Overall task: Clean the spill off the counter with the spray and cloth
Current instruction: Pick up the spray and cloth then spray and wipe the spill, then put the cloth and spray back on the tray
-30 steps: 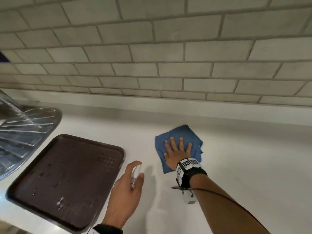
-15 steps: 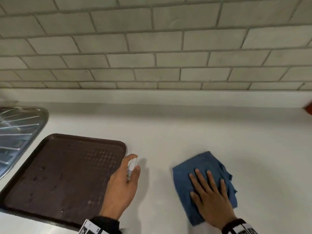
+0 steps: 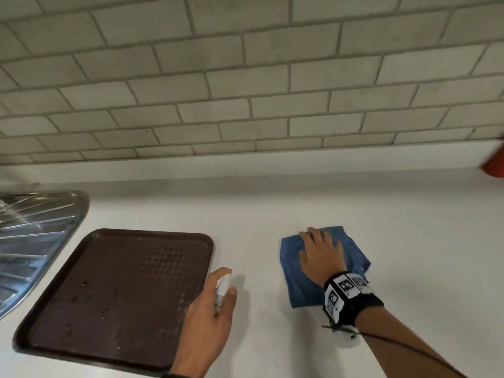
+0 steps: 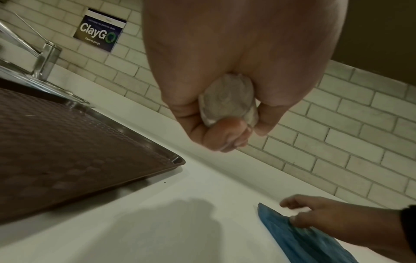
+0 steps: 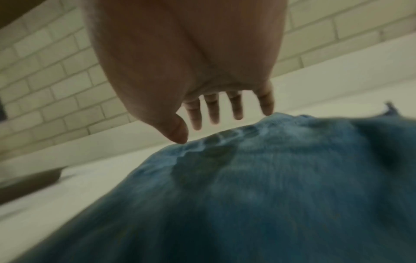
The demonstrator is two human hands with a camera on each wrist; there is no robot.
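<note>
Wiping was the step in hand: your right hand (image 3: 320,257) lay flat on the blue cloth (image 3: 297,279), fingers straight and spread, pressing it to the white counter (image 3: 409,241) right of centre in the head view. From the right wrist view the fingertips reached just past the cloth's far edge, and a darker damp patch showed in the fabric. Your left hand (image 3: 210,323), low and centre in the frame, was curled round the small spray (image 3: 222,286), thumb and fingers wrapped about its body, nozzle end up, held just beside the brown tray (image 3: 81,255) at lower left. No spill could be made out on the counter around the cloth; I could not tell whether any lay beneath it. By my reading, your next move called for steady downward pressure and overlapping strokes, with the spray kept ready for another squirt if residue showed.
</note>
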